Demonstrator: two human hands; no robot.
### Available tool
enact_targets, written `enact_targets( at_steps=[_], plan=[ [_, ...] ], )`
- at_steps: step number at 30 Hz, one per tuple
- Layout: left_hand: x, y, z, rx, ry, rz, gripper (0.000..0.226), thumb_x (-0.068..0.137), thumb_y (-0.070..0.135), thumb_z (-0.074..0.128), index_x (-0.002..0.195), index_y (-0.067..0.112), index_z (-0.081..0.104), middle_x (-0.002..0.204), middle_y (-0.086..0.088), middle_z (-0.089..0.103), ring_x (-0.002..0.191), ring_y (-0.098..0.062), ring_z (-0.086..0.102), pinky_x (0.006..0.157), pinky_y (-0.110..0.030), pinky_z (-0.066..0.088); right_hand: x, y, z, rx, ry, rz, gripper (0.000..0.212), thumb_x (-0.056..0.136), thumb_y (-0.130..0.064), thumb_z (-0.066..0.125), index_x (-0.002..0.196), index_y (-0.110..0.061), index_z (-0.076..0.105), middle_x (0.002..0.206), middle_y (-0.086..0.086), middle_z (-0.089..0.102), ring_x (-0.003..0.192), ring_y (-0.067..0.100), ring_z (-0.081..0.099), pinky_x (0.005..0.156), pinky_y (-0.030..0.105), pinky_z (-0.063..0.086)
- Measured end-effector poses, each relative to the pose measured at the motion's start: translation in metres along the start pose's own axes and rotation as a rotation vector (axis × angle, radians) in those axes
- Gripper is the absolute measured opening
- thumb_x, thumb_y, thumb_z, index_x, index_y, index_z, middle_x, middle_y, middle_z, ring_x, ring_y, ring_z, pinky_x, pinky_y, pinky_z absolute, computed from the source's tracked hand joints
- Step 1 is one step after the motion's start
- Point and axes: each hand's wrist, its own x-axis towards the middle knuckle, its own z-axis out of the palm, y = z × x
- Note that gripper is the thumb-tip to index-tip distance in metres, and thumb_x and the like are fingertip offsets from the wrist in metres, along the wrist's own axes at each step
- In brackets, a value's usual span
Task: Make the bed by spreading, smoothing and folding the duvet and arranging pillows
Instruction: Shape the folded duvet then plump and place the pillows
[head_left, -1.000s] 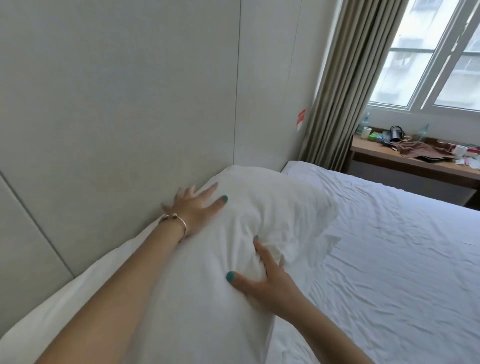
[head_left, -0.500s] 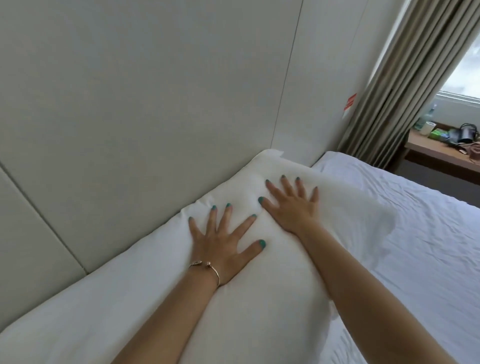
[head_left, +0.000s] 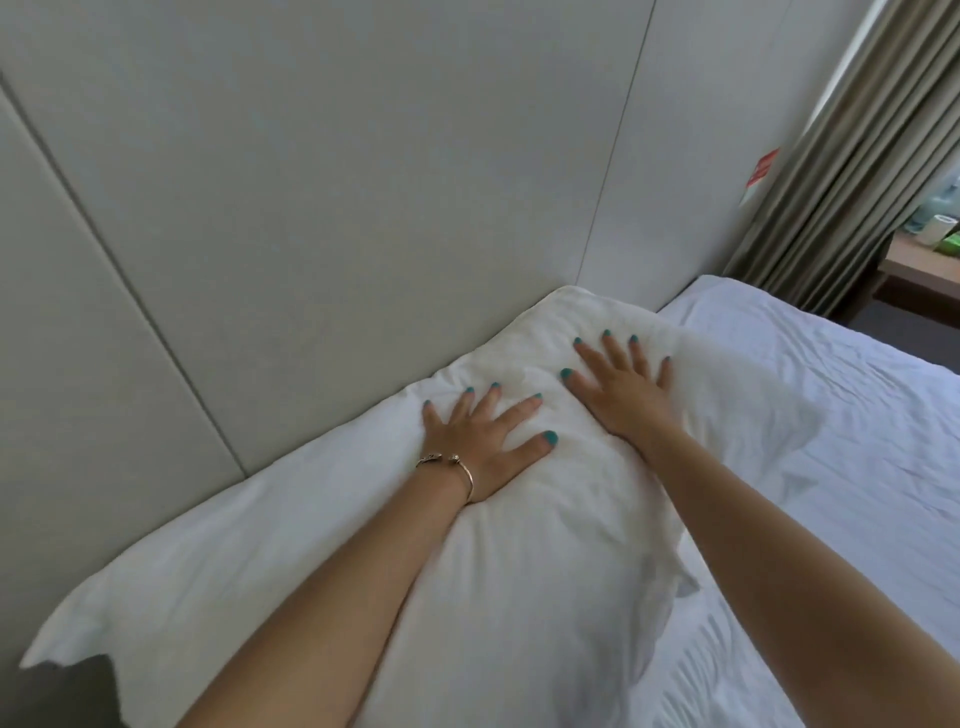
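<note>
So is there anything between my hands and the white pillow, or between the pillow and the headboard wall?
Nothing visible. The left hand and right hand both lie flat, fingers spread, directly on the soft white pillow, whose far edge already meets the grey padded headboard wall.

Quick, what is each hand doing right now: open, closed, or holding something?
Left hand: open, fingers spread, pressing flat on the pillow.
Right hand: open, fingers spread, pressing flat on the same pillow.
</note>
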Motion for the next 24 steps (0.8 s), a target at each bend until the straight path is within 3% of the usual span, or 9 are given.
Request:
enact_targets(
  at_steps=[4, 8, 13, 20, 24],
  plan=[
    [-0.025, 0.016, -0.041, -0.059, -0.057, -0.111, 0.058, 0.088, 0.071, 0.011, 0.144, 0.055, 0.009, 0.159, 0.007, 0.01, 0.147, -0.022, 0.006, 0.11, -0.064, 0.004, -0.027, 0.0, -0.048, 0.168, -0.021, -0.025, 0.056, 0.095, -0.061, 0.033, 0.147, -0.043, 0.029, 0.16, -0.013, 0.017, 0.149, 0.017, 0.008, 0.119, 0.048, 0.004],
    [-0.07, 0.044, -0.048, -0.11, -0.028, -0.219, 0.071, 0.086, 0.074, 0.018, 0.149, 0.042, 0.006, 0.16, 0.0, 0.003, 0.147, -0.023, -0.002, 0.111, -0.063, -0.003, -0.085, -0.007, -0.048, 0.178, -0.07, -0.067, 0.056, 0.096, -0.062, 0.025, 0.15, -0.047, 0.016, 0.162, -0.013, 0.004, 0.149, 0.017, -0.001, 0.119, 0.046, -0.001],
    [-0.127, 0.065, -0.024, -0.006, 0.117, -0.17, 0.085, 0.079, 0.081, 0.024, 0.15, 0.041, 0.0, 0.161, -0.005, -0.005, 0.148, -0.023, -0.008, 0.115, -0.055, -0.006, -0.134, -0.005, -0.034, 0.274, -0.022, -0.032, 0.052, 0.099, -0.057, 0.016, 0.15, -0.05, 0.006, 0.162, -0.013, -0.003, 0.149, 0.016, -0.006, 0.119, 0.047, -0.004],
    [-0.189, 0.083, 0.01, 0.114, 0.271, -0.156, 0.089, 0.074, 0.084, 0.029, 0.149, 0.045, -0.001, 0.161, 0.001, -0.007, 0.147, -0.022, -0.009, 0.116, -0.05, -0.007, -0.199, 0.007, -0.015, 0.373, -0.019, -0.087, 0.058, 0.097, -0.06, 0.023, 0.149, -0.051, 0.0, 0.161, -0.015, -0.006, 0.149, 0.017, -0.007, 0.119, 0.046, 0.002],
    [-0.223, 0.097, 0.026, 0.182, 0.291, -0.163, 0.096, 0.067, 0.083, 0.039, 0.148, 0.047, 0.002, 0.161, -0.001, -0.006, 0.148, -0.026, -0.006, 0.114, -0.05, -0.01, -0.244, 0.033, 0.005, 0.571, -0.091, -0.132, 0.067, 0.092, -0.066, 0.032, 0.147, -0.054, -0.005, 0.162, -0.011, -0.004, 0.15, 0.02, -0.001, 0.119, 0.043, 0.012]
  ],
)
